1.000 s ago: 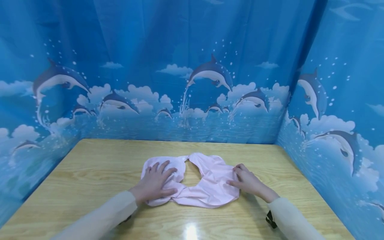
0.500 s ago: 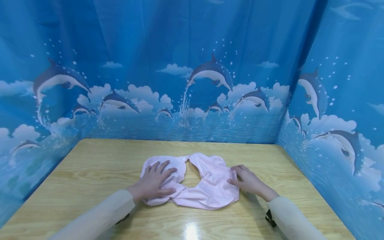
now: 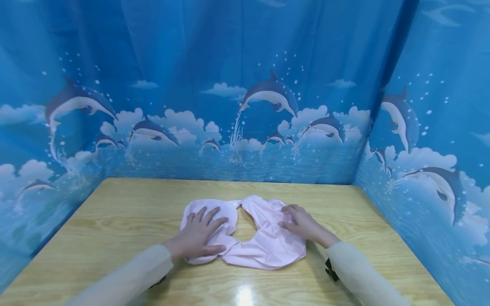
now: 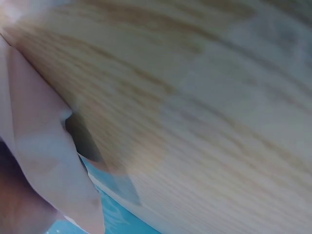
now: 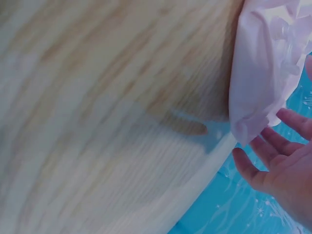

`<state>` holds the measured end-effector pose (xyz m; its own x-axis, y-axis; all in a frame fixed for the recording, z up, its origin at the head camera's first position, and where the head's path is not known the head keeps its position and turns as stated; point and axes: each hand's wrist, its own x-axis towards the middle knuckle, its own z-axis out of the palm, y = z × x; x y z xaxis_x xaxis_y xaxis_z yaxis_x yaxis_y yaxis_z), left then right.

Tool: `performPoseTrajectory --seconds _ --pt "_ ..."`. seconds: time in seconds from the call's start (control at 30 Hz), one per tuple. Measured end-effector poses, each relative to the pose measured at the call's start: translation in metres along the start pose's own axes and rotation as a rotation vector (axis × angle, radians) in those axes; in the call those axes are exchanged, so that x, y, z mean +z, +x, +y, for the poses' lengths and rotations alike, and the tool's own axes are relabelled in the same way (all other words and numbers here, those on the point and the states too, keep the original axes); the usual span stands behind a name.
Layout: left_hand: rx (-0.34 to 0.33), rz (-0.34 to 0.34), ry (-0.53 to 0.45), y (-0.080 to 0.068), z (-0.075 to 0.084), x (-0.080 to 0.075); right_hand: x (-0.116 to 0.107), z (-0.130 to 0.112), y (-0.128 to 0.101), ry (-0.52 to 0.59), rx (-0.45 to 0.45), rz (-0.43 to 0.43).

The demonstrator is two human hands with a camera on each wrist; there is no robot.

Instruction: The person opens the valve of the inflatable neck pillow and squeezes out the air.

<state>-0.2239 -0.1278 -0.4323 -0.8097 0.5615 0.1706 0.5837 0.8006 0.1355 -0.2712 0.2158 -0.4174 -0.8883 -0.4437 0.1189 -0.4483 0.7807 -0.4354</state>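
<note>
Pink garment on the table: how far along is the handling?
Done: pink garment lies on the wooden table, roughly spread. In hand: left hand presses flat on its left part; right hand rests on its right part. Left: wrinkles and a twisted front edge; no fold visible yet.

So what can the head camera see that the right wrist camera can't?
Only the head view shows the left hand pressing flat on the pink cloth, both sleeves, and the dolphin curtain. Only the right wrist view shows the right hand from its palm side, fingers spread. Both show the pink cloth and the wooden table.
</note>
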Motion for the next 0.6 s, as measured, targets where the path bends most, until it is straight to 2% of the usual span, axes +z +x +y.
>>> performPoseTrajectory --seconds 0.27,0.5,0.6 --pt "-0.002 -0.018 0.019 0.0002 -0.0001 0.0022 0.0032 0.0003 0.0053 0.031 0.036 0.051" --pt "0.018 0.016 0.012 -0.0005 -0.0026 0.0027 -0.0008 0.0039 0.008 -0.004 0.095 0.073" --pt "0.024 0.006 0.008 -0.001 -0.0056 0.0037 -0.0031 0.0069 0.0092 0.002 0.11 0.072"
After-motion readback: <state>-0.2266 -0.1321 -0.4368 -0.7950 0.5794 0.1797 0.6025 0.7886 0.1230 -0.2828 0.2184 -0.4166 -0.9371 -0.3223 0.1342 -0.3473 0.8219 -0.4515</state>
